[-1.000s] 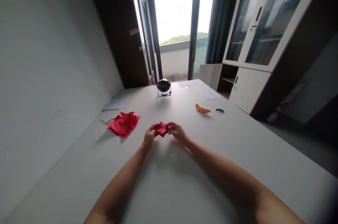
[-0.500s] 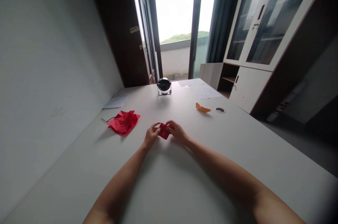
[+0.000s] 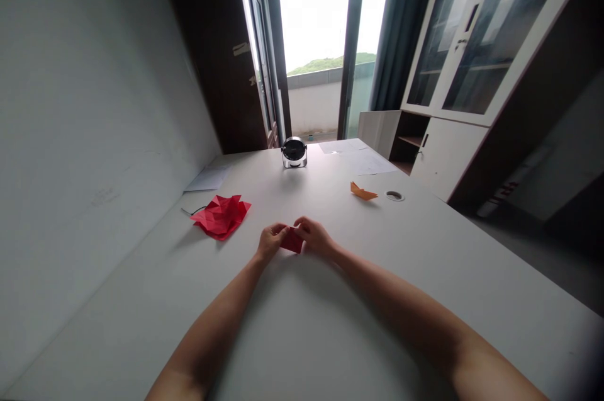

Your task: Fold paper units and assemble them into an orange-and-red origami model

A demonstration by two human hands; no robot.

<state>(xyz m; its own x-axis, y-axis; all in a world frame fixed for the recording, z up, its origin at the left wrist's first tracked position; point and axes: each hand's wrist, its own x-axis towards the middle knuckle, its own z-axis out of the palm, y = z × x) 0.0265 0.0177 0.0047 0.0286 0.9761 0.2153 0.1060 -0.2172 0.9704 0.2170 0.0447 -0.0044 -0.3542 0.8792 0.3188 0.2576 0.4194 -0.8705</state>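
A small folded red paper piece [image 3: 292, 242] lies on the white table [image 3: 330, 325] between my two hands. My left hand [image 3: 270, 241] pinches its left side with curled fingers. My right hand [image 3: 315, 237] presses on its right side, fingers bent over the top edge. The paper looks flattened against the table. Most of it is hidden under my fingers.
A larger crumpled red paper sheet [image 3: 220, 215] lies to the left. An orange folded paper [image 3: 362, 191] and a round cable hole [image 3: 394, 196] are at the right. A small black fan [image 3: 294, 152] and white sheets [image 3: 358, 162] stand at the far end.
The red paper piece, held slightly raised a second ago, has been brought down and pressed flatter onto the table. Both hands stayed closed on it.
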